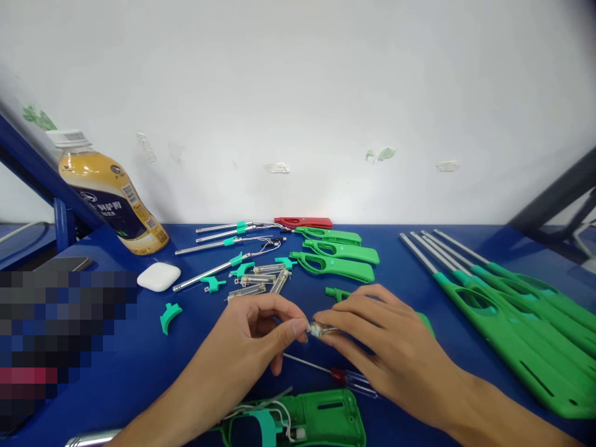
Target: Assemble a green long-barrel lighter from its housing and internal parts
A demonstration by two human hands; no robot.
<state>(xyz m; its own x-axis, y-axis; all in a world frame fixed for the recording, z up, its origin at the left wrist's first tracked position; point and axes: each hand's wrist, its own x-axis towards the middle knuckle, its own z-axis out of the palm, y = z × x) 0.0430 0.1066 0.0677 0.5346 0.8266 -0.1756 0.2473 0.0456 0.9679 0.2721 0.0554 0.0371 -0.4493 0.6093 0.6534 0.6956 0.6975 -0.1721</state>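
Observation:
My right hand (379, 338) is closed around a small clear fuel tank (319, 329), mostly hidden by its fingers. The thumb and index finger of my left hand (267, 326) pinch at the tank's end; what lies between them is too small to make out. Below my hands lies a screwdriver (347, 375) with a red and clear handle. Nearest me is an opened green lighter shell (333, 419), with white wires and a teal trigger (264, 428) in it. Another green shell (336, 293) is partly covered by my right hand.
Several fuel tanks (258, 279), a loose teal trigger (170, 318) and metal lighter tubes (209, 273) lie behind my left hand. Green shells (335, 267) and a red one (305, 222) sit by the wall. Long green lighters (507, 335) are right; a bottle (112, 192) and white case (159, 277) left.

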